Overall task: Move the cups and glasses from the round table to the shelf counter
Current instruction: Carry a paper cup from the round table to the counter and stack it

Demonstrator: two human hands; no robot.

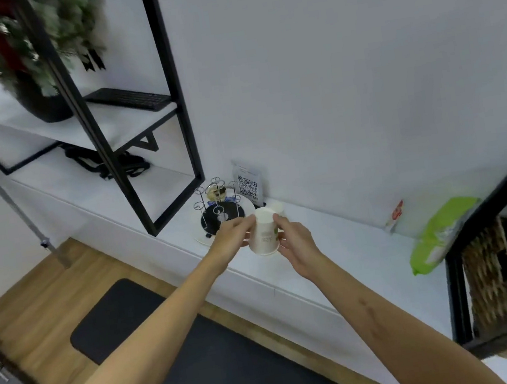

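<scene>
Over white surface (334, 245), beside cup rack (220, 209): your left hand (235, 235) and right hand (296, 239) both gripped inverted paper cup (264, 234). Advice was: lower level, release gently.

You are standing in what looks like an office pantry corner — a long white shelf counter (334, 245) runs along a bare pale wall. A black metal-frame shelf (165, 83) carries a potted plant (15, 56) and a black keyboard (130, 99). On the counter sit a wire cup rack (219, 211), a stand-up QR-code sign (248, 186) and a green packet (440, 234) — with wood-look flooring (51, 314) and a dark mat (182, 341) below.
</scene>
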